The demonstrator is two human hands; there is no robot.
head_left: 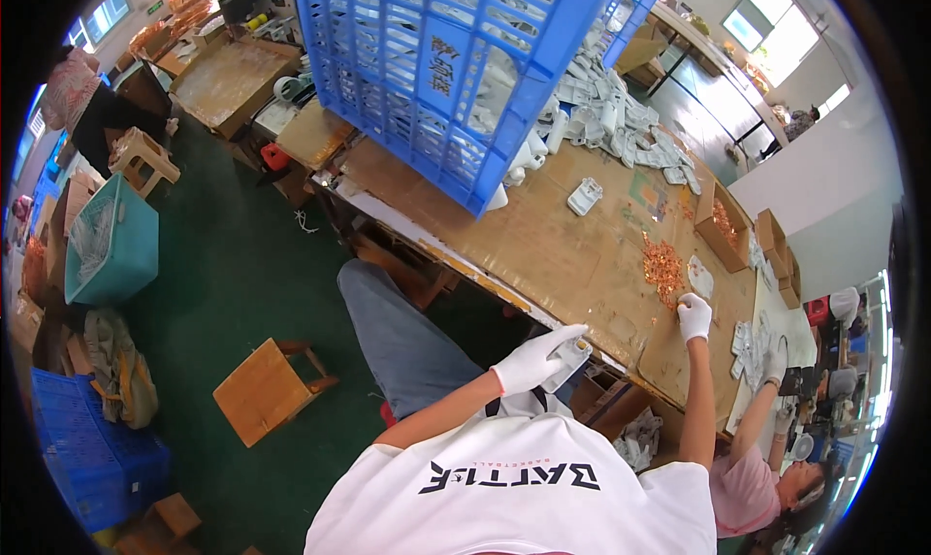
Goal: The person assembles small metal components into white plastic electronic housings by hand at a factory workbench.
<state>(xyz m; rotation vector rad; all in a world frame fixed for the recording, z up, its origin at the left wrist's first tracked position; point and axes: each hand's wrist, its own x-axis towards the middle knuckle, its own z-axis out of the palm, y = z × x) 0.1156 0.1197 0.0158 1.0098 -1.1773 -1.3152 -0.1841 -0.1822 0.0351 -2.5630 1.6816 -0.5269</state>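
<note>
My left hand point(529, 363), in a white glove, is closed around a white plastic housing point(570, 363) near the table's front edge. Its thumb and fingers hold the part's sides, and a small copper-coloured spot shows on it. Farther right, my white-gloved right hand point(693, 318) is over the table with its fingers drawn together; whatever they may hold is too small to make out. Just beyond that hand is a loose pile of small copper-coloured metal pieces point(663, 268). A flat white plastic part point(700, 277) lies beside the pile.
A tall blue crate point(417, 89) stands on the table point(524, 244), with white housings point(621, 123) heaped beside it. One housing point(585, 197) lies alone. A cardboard box point(722, 227) holds more copper pieces. At right a co-worker point(752, 487) reaches over the table. A wooden stool point(262, 395) stands left.
</note>
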